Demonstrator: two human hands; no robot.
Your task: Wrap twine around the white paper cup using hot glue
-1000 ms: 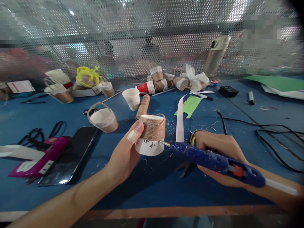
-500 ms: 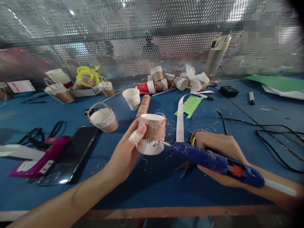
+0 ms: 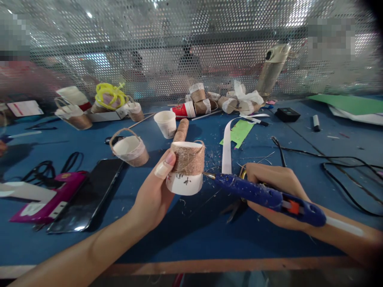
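A paper cup (image 3: 184,185) with brown twine wound around its upper part is gripped in my left hand (image 3: 157,193), thumb on the near side. Its lower band is bare white with dark writing. My right hand (image 3: 277,185) is closed around a blue hot glue gun (image 3: 254,193), with a white glue stick (image 3: 344,226) poking out of its back end. The gun's metal nozzle (image 3: 208,174) points left, close to the lower edge of the twine; whether it touches I cannot tell. Behind the cup lies a roll of twine (image 3: 181,130).
Left of the cup stand a twine-handled basket (image 3: 136,154), a phone (image 3: 89,195) and a magenta device (image 3: 48,203). Behind are a white cup (image 3: 166,124) and red cups (image 3: 183,110). White ribbon (image 3: 226,151), partly hidden scissors (image 3: 231,210) and a black cable (image 3: 329,159) lie rightward.
The cup has shifted slightly left in my left hand and turned a little, its writing moving left. The glue gun has come slightly left and up. Another person's hand appears at the far left edge.
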